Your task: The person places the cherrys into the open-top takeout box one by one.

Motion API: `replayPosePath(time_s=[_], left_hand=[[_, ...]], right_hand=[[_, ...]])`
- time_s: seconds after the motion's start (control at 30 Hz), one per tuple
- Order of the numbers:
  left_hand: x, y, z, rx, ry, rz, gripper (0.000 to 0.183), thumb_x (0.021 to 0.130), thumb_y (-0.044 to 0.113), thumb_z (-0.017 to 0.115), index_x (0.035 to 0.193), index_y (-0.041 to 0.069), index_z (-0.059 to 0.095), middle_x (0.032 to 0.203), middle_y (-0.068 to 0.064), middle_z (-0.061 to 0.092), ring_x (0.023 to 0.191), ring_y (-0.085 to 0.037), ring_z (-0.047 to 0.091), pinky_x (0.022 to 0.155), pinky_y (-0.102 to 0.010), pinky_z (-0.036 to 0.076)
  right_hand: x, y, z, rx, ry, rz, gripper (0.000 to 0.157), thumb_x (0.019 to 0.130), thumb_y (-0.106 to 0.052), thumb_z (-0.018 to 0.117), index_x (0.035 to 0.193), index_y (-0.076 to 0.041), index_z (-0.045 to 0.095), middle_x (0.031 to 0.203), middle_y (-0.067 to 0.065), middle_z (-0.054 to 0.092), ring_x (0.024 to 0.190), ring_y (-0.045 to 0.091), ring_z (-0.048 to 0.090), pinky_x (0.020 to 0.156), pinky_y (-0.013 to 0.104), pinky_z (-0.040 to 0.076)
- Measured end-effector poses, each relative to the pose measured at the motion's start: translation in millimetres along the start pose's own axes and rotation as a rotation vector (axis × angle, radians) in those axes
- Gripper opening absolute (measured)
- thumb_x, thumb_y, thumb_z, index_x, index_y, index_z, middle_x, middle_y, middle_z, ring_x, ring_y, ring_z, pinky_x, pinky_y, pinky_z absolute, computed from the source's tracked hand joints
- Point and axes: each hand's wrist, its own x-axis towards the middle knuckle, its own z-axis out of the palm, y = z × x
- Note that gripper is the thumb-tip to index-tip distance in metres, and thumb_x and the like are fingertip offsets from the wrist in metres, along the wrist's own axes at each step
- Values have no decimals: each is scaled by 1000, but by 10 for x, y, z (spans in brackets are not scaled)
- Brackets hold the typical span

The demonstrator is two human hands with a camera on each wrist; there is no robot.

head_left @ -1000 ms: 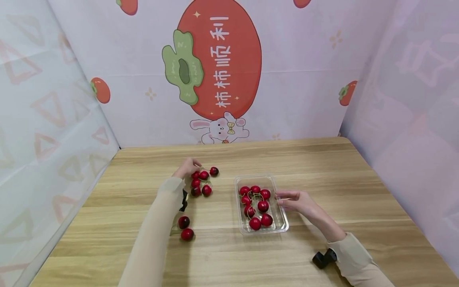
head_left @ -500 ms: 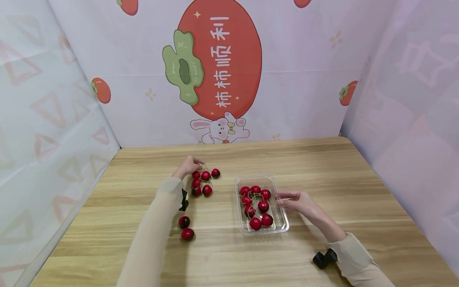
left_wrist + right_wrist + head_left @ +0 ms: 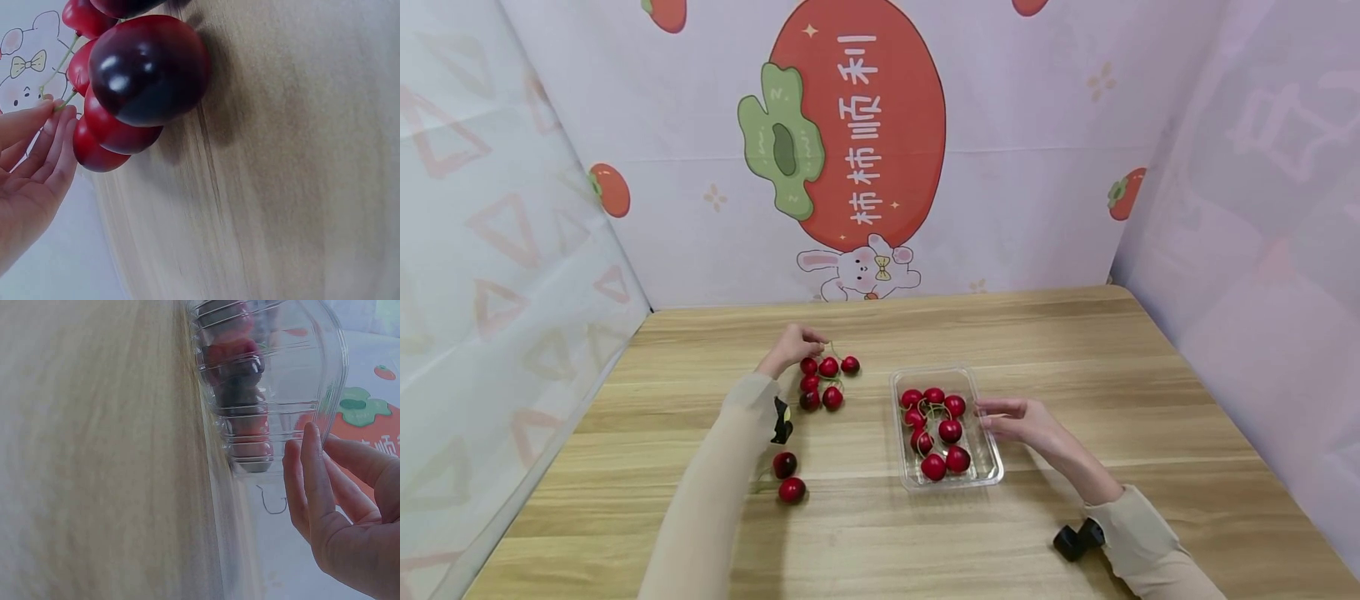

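Note:
Near the back left of the table, my left hand [image 3: 793,346] reaches over a cluster of red cherries [image 3: 828,367]. In the left wrist view, its thumb and fingertips pinch a thin green cherry stem [image 3: 65,102], beside a large dark cherry [image 3: 150,70] close to the camera. My right hand [image 3: 1018,419] holds the rim of a clear plastic container [image 3: 988,454] from the right side. The right wrist view shows the fingers [image 3: 315,481] at the container's outer wall with the thumb by the rim. Several stemmed cherries [image 3: 951,431] lie inside the container.
Two more cherries [image 3: 792,490] lie on the wooden table [image 3: 865,542] near my left forearm. A black wrist device [image 3: 1078,540] sits by the right sleeve. Printed cloth [image 3: 1022,208] stands behind the table and on both sides.
My left hand has shifted slightly up and right, and a pinched stem now stands raised above the cluster. The rightmost cherry there has moved a little toward me. My right hand stays at the container.

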Motion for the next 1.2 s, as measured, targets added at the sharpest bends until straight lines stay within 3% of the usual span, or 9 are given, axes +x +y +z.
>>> replayPosePath(time_s=[0.2, 0.3, 0.4, 0.5, 0.8, 1.2], left_hand=[[-502, 890, 25, 34, 35, -153, 22, 85, 1, 55, 103, -11, 59, 95, -25, 62, 76, -27, 62, 67, -32, 51], [-674, 1157, 19, 16, 47, -141, 24, 86, -3, 52, 105, -16, 55, 98, -31, 59, 81, -35, 61, 71, -36, 51], [-782, 1306, 12, 3, 45, -127, 25, 87, -4, 49, 106, -19, 53, 100, -34, 56, 88, -42, 57, 76, -42, 49], [-820, 1341, 22, -21, 57, -145, 24, 87, -3, 49, 106, -17, 54, 100, -32, 57, 92, -43, 56, 79, -43, 47], [-709, 1058, 53, -26, 69, -141, 24, 86, 5, 55, 106, -7, 59, 99, -23, 62, 89, -35, 60, 73, -33, 51], [-776, 1163, 106, -53, 82, -153, 25, 86, 9, 56, 107, -4, 60, 99, -21, 62, 86, -29, 62, 78, -40, 48]], right_hand=[[18, 9, -12, -13, -22, -16, 48, 82, -18, 62, 120, 7, 49, 122, 23, 49, 102, 26, 56, 84, 29, 46], [29, 15, -16, 0, -29, -22, 49, 82, -18, 62, 121, 8, 48, 122, 23, 49, 102, 27, 56, 83, 29, 46], [40, 18, -15, 19, -28, -22, 49, 82, -17, 62, 121, 8, 48, 122, 24, 49, 101, 27, 57, 83, 30, 47], [45, 19, -11, 20, -25, -19, 49, 82, -17, 62, 121, 7, 48, 122, 23, 49, 101, 26, 57, 82, 30, 47], [43, 27, -10, 22, -25, -20, 48, 81, -16, 63, 121, 8, 47, 123, 23, 48, 103, 27, 56, 82, 29, 47], [27, 28, -10, 39, -26, -21, 48, 82, -13, 61, 122, 8, 46, 122, 24, 48, 100, 25, 58, 82, 30, 47]])
